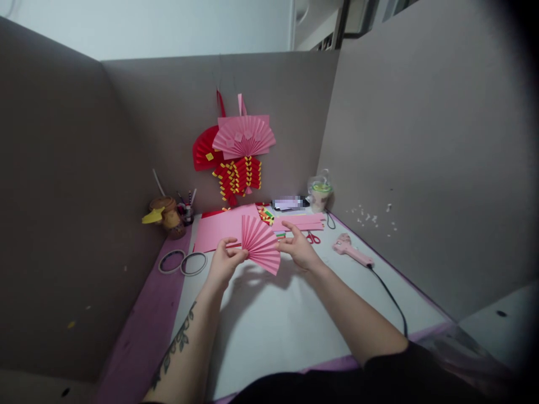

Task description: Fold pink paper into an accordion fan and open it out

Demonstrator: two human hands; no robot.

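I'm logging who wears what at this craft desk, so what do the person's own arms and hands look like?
Both hands are bare, with no gloves. The left forearm carries a dark leafy vine tattoo running along it. The right arm is bare up to a black sleeve near the elbow. No rings or watch can be made out.

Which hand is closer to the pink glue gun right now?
Right. The right hand holds the pleated fan just left of the glue gun; the left hand grips the fan's far side.
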